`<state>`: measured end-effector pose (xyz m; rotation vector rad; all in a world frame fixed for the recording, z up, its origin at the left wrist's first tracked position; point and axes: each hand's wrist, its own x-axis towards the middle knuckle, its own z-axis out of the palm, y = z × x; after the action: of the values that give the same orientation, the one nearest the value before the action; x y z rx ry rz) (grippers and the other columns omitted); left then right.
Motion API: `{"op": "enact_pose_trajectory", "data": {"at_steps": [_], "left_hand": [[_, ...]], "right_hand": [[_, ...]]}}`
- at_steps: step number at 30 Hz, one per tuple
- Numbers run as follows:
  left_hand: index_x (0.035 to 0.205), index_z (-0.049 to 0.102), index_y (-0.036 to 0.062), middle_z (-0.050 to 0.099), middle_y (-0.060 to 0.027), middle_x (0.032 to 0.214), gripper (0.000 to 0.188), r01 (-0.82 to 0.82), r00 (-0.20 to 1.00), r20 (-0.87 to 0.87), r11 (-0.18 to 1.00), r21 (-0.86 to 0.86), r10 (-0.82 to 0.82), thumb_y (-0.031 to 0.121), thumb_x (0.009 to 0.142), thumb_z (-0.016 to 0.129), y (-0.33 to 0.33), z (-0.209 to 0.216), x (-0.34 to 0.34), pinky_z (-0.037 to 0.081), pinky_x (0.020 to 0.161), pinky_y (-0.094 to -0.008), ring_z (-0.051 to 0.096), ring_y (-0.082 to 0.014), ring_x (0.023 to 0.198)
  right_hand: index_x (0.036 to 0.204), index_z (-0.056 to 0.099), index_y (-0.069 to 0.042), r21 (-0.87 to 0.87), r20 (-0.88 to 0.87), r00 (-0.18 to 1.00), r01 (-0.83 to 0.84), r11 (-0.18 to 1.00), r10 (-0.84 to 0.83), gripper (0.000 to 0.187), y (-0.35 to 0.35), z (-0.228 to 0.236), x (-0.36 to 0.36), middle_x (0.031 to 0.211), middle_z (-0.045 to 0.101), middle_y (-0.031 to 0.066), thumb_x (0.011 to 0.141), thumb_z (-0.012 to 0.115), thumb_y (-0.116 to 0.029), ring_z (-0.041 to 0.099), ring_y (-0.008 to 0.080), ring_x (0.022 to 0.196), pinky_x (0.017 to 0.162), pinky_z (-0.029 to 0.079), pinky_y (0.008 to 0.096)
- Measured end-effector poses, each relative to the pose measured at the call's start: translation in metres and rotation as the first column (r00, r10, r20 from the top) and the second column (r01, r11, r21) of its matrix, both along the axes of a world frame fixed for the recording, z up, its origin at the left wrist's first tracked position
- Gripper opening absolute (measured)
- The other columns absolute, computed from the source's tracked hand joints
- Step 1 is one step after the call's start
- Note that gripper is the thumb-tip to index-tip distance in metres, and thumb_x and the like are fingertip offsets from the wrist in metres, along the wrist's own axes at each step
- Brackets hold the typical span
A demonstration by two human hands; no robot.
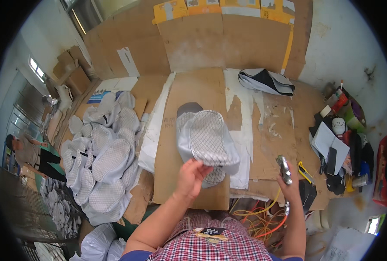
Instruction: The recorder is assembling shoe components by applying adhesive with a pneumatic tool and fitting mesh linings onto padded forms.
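My left hand point(190, 176) pinches the near edge of a light grey fabric shoe upper point(208, 135), its diamond-quilted sole side turned up. Beneath it lies at least one more upper, with a darker grey end point(190, 108) showing at the far left and a quilted end point(214, 176) at the near side. Off to the right, my right hand point(289, 180) is closed around a silver metal air gun point(284, 168), held apart from the uppers. An orange hose point(274, 230) runs up toward that hand.
Many similar uppers point(111, 158) are heaped at the left. Another grey and black upper point(266, 82) lies at the back. A yellow cutter knife point(305, 172), a notebook point(331, 141) and clutter sit at right. A person point(32, 152) is at far left. Cardboard point(197, 48) backs the table.
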<state>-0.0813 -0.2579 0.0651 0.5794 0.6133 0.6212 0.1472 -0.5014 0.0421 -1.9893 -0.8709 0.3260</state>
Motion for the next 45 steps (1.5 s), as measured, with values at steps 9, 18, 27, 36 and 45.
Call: {"op": "enact_pose_trajectory", "data": {"at_steps": [9,18,27,36,45], "left_hand": [[0.093,0.053,-0.004,0.06,-0.0153,0.095,0.014,-0.149,0.939,0.313,0.989,-0.002,0.142,0.005,0.083,0.048,0.047,0.112,0.04,0.047,0.089,-0.0414,0.058,-0.0283,0.092],[0.093,0.058,-0.0028,0.063,-0.0154,0.093,0.017,-0.234,0.922,0.292,0.967,-0.097,0.252,0.008,0.08,0.055,0.054,0.121,-0.035,0.046,0.087,-0.0424,0.06,-0.0302,0.093],[0.093,0.055,-0.0054,0.061,-0.0195,0.096,0.018,-0.325,0.876,0.302,0.922,-0.208,0.377,0.008,0.081,0.052,0.08,0.109,-0.135,0.046,0.087,-0.0431,0.059,-0.0326,0.093],[0.096,0.052,-0.0074,0.061,-0.0215,0.094,0.028,-0.631,0.671,0.422,0.768,-0.108,0.61,0.012,0.08,0.041,0.182,0.13,-0.293,0.051,0.081,-0.0451,0.061,-0.0338,0.086],[0.083,0.051,-0.0054,0.058,-0.0204,0.084,0.016,-0.793,0.593,0.487,0.569,0.216,0.642,0.006,0.075,0.044,0.414,0.153,-0.444,0.048,0.083,-0.0496,0.057,-0.0348,0.082]], "right_hand": [[0.124,0.043,-0.002,0.524,-0.635,0.558,-0.196,0.829,0.534,0.048,0.142,-0.019,-0.033,0.122,0.049,0.0123,0.086,0.055,-0.03,0.049,0.0234,0.111,0.092,0.04,0.0385],[0.108,0.053,0.002,0.908,-0.394,0.482,0.072,0.413,0.783,0.028,0.221,0.074,-0.077,0.109,0.057,0.0132,0.09,0.05,-0.02,0.055,0.024,0.103,0.09,0.043,0.0394],[0.098,0.054,0.002,0.889,-0.426,0.498,0.077,0.451,0.755,0.021,0.28,0.097,-0.158,0.1,0.06,0.0127,0.092,0.045,-0.016,0.057,0.0203,0.094,0.087,0.044,0.0336],[0.109,0.052,0.007,0.795,-0.235,0.963,0.114,0.595,0.129,0.037,0.302,0.077,-0.126,0.101,0.06,0.0171,0.093,0.035,-0.022,0.057,0.0226,0.097,0.085,0.047,0.0325],[0.119,0.048,-0.003,0.589,-0.714,0.663,0.396,0.705,0.225,0.033,0.313,0.104,-0.158,0.106,0.058,0.0089,0.092,0.044,-0.022,0.06,0.0208,0.088,0.072,0.053,0.0357]]}}
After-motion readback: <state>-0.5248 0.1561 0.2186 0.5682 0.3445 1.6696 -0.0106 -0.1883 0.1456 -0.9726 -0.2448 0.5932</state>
